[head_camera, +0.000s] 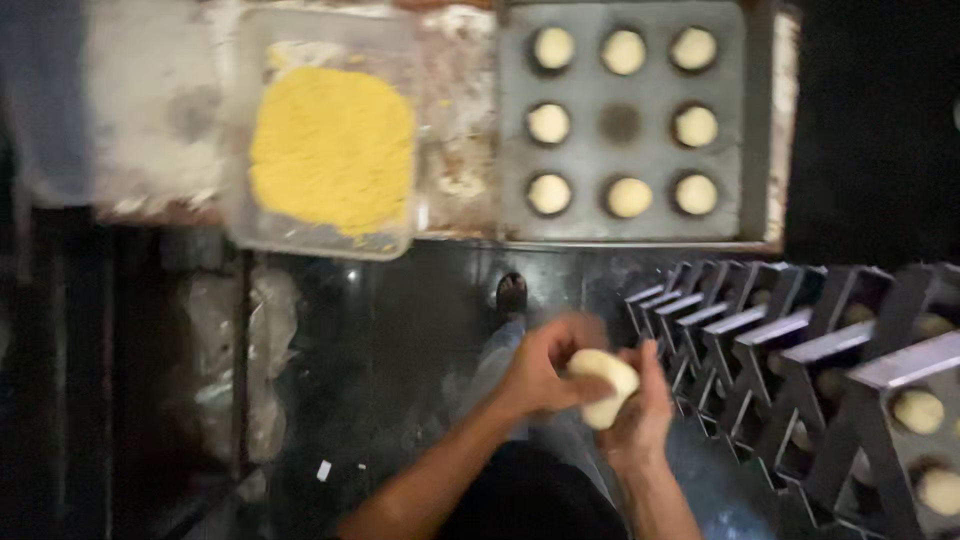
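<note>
Both hands meet over the dark floor, in front of the worktop's near edge. The left hand (540, 372) and the right hand (640, 405) are cupped around a pale, soft lump of dough (606, 385), each grip wrapped on it. On the floury worktop (150, 120) sits a grey metal baking tray with round cups (590, 160), most holding dough balls, near the right edge. Beside it lies a clear plastic tub of yellow crumbs (330, 145). Stacked grey trays (800, 360) stand at the right.
</note>
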